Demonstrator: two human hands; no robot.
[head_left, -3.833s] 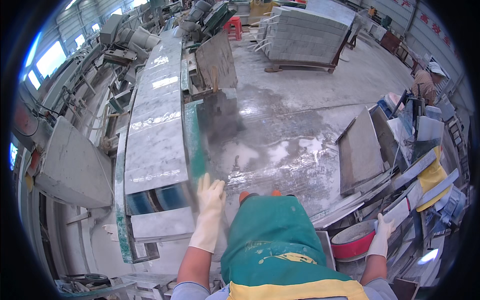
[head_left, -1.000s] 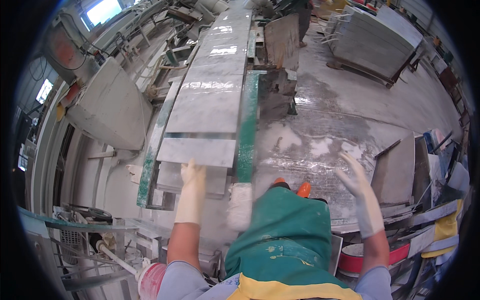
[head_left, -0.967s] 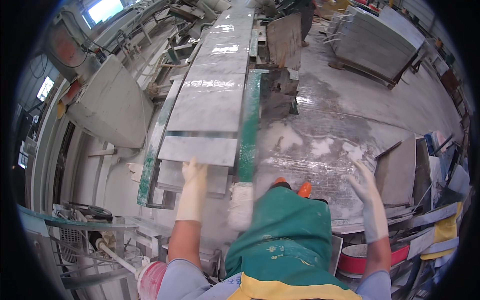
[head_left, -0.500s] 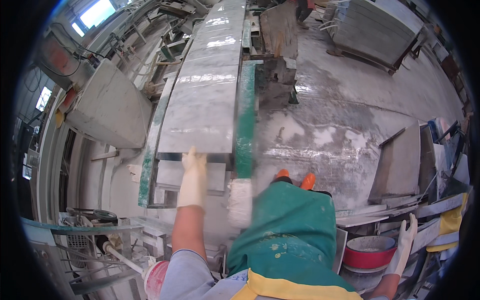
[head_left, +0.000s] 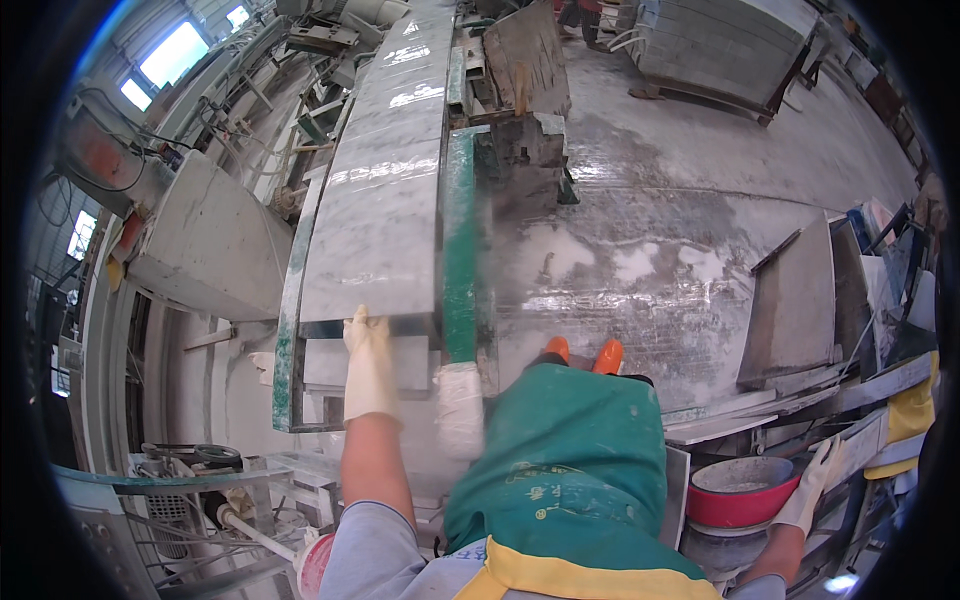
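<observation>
A long line of wet, grey-white stone slabs lies on the conveyor. My left hand (head_left: 368, 350), in a cream rubber glove, is closed on the near edge of the closest stone slab (head_left: 372, 260); thumb and fingertips show at the edge, the rest of the grip is hidden. Below that edge sits a smaller grey slab (head_left: 415, 362), partly covered by my glove. Far to the right, my right hand (head_left: 815, 485), gloved alike, reaches out with its fingers extended and holds nothing. It is beside a red basin (head_left: 735, 510) with a greyish surface inside.
Green rails (head_left: 460, 250) flank the conveyor, the right one with a white-wrapped end (head_left: 460, 410). Stone panels (head_left: 795, 300) lean at the right. A grey box-shaped housing (head_left: 215, 225) stands left. A large pale block (head_left: 715, 50) and a person's legs (head_left: 588, 18) are far back.
The view has shifted, so the conveyor appears farther left and lower. My left hand stays at the slab's edge. My right hand's fingers have drawn closer together beside the red basin.
</observation>
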